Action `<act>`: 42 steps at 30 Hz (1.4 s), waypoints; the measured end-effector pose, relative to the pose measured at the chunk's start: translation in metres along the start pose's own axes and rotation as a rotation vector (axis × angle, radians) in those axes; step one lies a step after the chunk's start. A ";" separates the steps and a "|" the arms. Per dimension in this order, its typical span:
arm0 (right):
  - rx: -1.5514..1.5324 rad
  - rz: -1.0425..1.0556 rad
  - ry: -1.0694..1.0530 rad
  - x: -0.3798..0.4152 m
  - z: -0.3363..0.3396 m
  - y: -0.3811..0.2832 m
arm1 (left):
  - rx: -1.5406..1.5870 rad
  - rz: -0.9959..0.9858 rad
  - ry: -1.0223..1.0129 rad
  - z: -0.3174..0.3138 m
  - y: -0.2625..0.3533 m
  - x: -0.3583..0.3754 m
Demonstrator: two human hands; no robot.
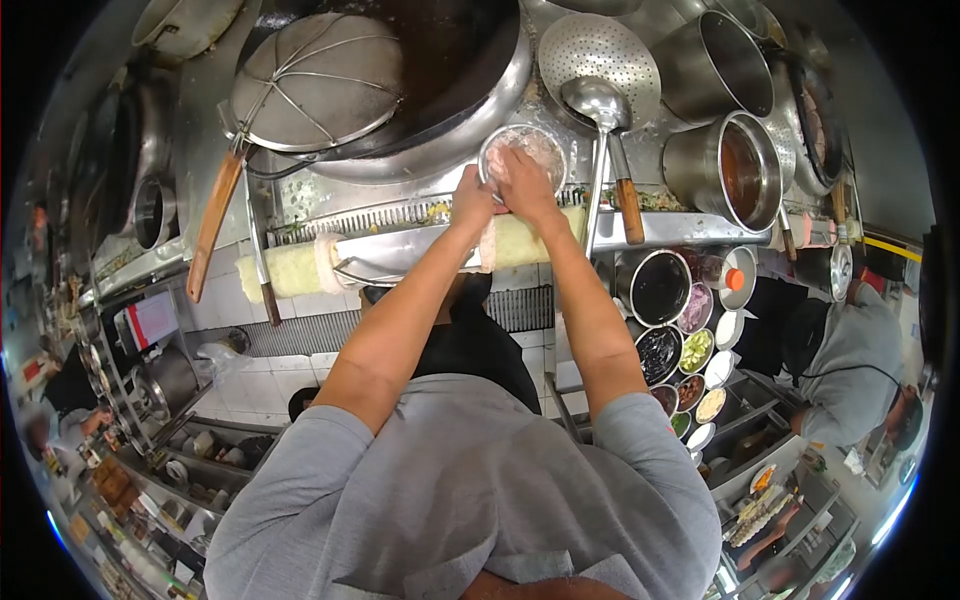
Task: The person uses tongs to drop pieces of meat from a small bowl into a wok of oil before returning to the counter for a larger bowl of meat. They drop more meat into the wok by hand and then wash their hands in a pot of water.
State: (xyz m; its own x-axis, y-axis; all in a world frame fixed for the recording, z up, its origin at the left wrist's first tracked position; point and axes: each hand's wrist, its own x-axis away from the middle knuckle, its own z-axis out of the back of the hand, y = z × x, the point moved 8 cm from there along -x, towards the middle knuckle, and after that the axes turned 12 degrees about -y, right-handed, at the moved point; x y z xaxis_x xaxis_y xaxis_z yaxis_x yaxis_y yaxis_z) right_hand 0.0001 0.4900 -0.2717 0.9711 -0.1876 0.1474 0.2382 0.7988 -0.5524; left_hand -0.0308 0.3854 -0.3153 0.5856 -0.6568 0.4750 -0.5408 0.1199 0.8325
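A round metal bowl (562,165) with a pale pinkish, wet mixture (540,148) stands at the front edge of the steel stove top. My left hand (472,202) is at the bowl's near left rim, its fingers closed round the edge. Inside the bowl, my right hand (524,184) presses into the mixture; its fingertips are partly sunk in the food. Just behind and left of the bowl is a large dark wok (455,60), with a round mesh strainer (320,85) resting across it.
A perforated ladle (600,55), a solid ladle (597,100) and a pot of brown liquid (740,170) stand right of the bowl. Ingredient containers (697,350) line the lower right. A rolled yellow towel (525,245) lies along the front edge. Another person (850,360) is at far right.
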 end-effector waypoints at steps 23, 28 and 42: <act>-0.402 -0.255 -0.127 0.018 -0.009 0.044 | -0.170 0.038 0.025 -0.004 0.009 0.002; -0.216 -0.225 -0.175 0.010 0.054 0.038 | -0.234 0.133 0.020 0.001 0.007 0.003; -0.048 -0.174 0.218 0.015 0.007 0.025 | -0.033 0.019 -0.063 0.003 -0.003 -0.001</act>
State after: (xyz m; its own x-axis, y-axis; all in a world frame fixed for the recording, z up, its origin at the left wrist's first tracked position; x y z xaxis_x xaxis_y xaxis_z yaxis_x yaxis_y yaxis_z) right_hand 0.0205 0.5114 -0.2773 0.8945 -0.4421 0.0666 0.3970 0.7169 -0.5731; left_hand -0.0309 0.3833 -0.3191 0.5361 -0.6993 0.4728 -0.5303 0.1568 0.8332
